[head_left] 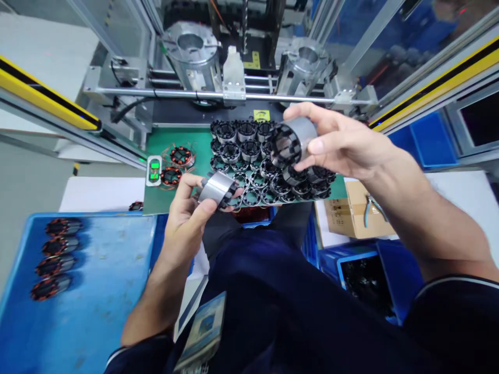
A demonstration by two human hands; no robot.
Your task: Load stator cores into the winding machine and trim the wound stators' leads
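My left hand (191,205) is closed around a motor stator core (217,189), a grey steel ring with black slotted ends, held on its side at the front edge of the green mat (202,135). Higher and to the right, my right hand (339,137) grips another stator core (302,136) between thumb and fingers, its black toothed end facing left. Below and between the hands stand rows of similar stator cores (249,150) without copper wire. Left of them on the mat lie two copper-wound stators (181,156).
A machine with two metal cylinders (193,57) and a horizontal rod (175,93) stands behind the mat. A green-lit switch box (155,171) sits at its left. Several wound stators (58,246) rest on a blue bin lid (113,259). Right are a cardboard box (343,218) and pliers (367,212).
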